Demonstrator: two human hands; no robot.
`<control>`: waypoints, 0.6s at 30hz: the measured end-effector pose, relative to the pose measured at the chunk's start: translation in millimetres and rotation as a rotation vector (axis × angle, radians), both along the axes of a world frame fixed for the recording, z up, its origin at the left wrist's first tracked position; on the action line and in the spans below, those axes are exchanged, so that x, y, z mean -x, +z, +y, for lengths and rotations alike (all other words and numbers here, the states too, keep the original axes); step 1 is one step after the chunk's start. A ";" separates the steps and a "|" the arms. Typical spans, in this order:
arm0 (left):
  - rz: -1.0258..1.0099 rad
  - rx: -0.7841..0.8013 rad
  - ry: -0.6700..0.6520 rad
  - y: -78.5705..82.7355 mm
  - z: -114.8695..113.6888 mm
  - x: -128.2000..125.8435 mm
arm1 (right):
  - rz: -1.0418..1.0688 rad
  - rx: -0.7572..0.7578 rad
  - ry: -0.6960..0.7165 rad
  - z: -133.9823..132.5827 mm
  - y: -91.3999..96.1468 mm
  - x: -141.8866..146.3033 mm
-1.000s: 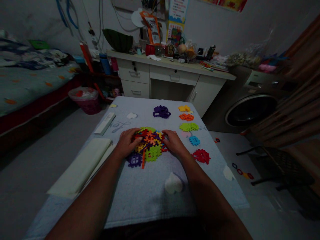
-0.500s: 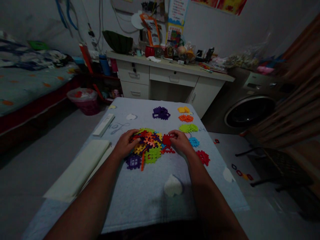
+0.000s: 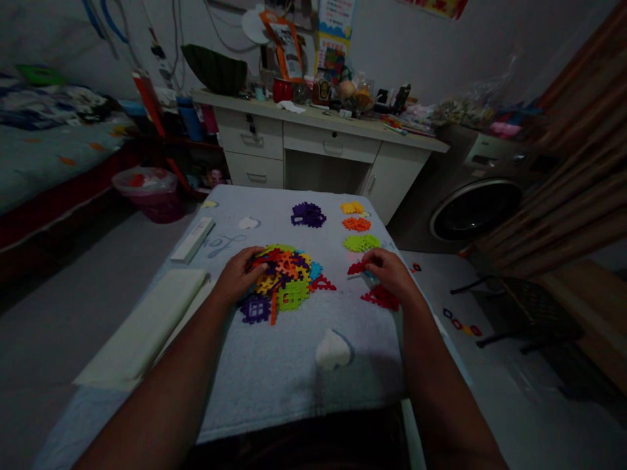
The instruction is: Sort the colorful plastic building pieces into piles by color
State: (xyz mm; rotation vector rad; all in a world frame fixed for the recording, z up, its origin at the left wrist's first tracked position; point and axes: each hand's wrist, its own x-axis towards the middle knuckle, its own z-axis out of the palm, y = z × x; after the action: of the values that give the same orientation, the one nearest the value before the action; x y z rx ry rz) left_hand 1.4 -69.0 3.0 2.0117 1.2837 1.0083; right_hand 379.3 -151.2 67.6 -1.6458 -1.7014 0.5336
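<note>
A heap of mixed-colour interlocking plastic building pieces lies on the cloth-covered table. My left hand rests at the heap's left side, its thumb apart from its curved fingers. Between the fingers of my right hand is a red building piece, raised over the table's right side. Just below that hand lies a small stack of red pieces, and a blue piece shows partly behind it. A green window-shaped piece and a purple one sit at the heap's near edge.
Farther up the right side are groups of green, orange and yellow pieces. Purple pieces form a pile at the back. A white box and a folded pale sheet lie left. A chair stands right.
My right hand has moved right, away from the heap, carrying the red piece towards the red stack. My left hand stays on the heap. The camera view has shifted slightly.
</note>
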 end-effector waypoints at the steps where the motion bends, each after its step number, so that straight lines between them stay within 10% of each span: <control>1: 0.006 0.002 -0.003 0.8 -0.3 -0.2 | -0.035 -0.015 -0.032 -8.0 1.0 -7.7; 18: 0.053 0.002 0.004 1.8 2.3 0.1 | -0.333 0.006 -0.267 -84.0 -37.3 -57.0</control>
State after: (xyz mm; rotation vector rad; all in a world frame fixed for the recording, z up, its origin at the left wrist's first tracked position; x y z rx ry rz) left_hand 1.3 -66.7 4.8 2.0472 1.3160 0.9610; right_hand 436.4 -235.2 30.3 -2.0141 -1.6667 0.1409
